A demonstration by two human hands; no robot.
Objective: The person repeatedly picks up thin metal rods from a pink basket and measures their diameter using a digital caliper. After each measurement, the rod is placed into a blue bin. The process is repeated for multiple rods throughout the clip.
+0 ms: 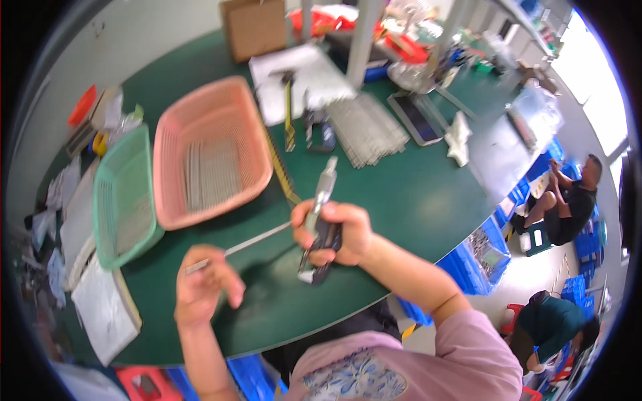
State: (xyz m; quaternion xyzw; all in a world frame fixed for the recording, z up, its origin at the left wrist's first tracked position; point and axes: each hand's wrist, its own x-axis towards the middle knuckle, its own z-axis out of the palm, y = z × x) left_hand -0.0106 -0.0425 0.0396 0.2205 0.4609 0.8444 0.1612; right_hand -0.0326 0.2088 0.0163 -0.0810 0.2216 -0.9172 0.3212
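My right hand [348, 230] is wrapped around a silver and black micrometer [326, 184], held tilted above the green table. My left hand [204, 284] pinches a thin metal rod [259, 238] close to one end. The rod slants up to the right, and its far end reaches the fingers of my right hand beside the micrometer. Whether it sits between the measuring faces I cannot tell. Beyond my left hand stands a pink basket [166, 144] with many similar metal rods [214, 170] inside. More rods [368, 130] lie in a flat bundle farther back.
A green basket [103, 200] stands left of the pink one. A yellow-handled tool [289, 110], a dark measuring tool [319, 130] and a smartphone [416, 119] lie farther back. A cardboard box [254, 30] is at the rear. Two other people are at right, beyond blue bins [475, 267].
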